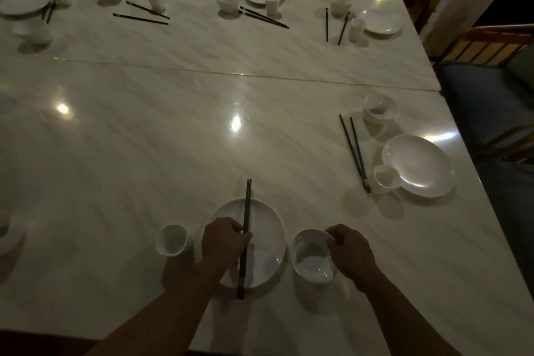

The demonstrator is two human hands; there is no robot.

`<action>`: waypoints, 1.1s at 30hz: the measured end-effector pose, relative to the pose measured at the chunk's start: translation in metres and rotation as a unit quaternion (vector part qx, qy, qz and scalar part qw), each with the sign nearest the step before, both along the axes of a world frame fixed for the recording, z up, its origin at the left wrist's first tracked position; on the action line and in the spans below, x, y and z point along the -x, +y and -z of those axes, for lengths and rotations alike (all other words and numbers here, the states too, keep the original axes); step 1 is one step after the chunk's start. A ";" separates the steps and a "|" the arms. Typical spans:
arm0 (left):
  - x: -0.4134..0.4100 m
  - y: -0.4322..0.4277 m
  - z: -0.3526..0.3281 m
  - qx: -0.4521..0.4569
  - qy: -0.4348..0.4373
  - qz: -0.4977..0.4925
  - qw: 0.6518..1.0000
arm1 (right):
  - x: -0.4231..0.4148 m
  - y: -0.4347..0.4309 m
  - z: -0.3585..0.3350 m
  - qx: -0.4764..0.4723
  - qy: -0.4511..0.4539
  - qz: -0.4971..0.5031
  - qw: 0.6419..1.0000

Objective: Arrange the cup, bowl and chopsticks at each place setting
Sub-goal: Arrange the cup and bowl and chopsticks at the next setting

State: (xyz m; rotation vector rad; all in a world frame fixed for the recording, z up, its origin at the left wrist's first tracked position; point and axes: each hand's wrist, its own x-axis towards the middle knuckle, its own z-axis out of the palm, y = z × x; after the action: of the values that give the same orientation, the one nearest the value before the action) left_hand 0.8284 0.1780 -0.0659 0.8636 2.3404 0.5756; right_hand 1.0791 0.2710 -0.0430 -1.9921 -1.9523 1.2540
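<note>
Near the marble tabletop's (173, 153) front edge: left hand (224, 240) pinches the dark paired chopsticks (246, 237) over the white oval plate (268, 228). Right hand (351, 251) grips the white ceramic bowl's (310, 259) rim. White cup (172, 240) stands beside the plate. Risks: the sticks look loosely held and could slip; a one-sided rim grip may tip the bowl.

- Both forearms came in from the bottom edge, bare, angled up & slightly inward twd each other.
- Left hand (224, 241) was palm-down, knuckles up, fingers curled w/ thumb pinched against them, a closed grip on the chopsticks (245, 237).
- Right hand (351, 251) also palm-down, wrist bent a bit, fingertips & thumb pinched on the rim of the bowl (313, 256).
- Hands sat side by side, apart, not touching.
</note>
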 end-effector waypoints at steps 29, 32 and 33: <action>-0.041 0.025 -0.040 -0.092 0.046 -0.031 0.994 | -0.051 0.034 -0.018 0.011 -0.009 -0.058 0.998; -0.047 0.035 -0.044 -0.114 0.046 -0.011 0.992 | -0.063 0.036 -0.024 0.008 -0.028 -0.062 0.998; -0.048 0.039 -0.044 -0.115 0.046 -0.002 0.992 | -0.068 0.036 -0.025 0.006 -0.034 -0.061 0.998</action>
State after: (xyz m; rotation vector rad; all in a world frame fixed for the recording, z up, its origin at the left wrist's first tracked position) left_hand 0.8762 0.2168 -0.0219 1.0067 2.3904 0.8374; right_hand 1.1470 0.3067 -0.0179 -1.9723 -2.1337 1.2421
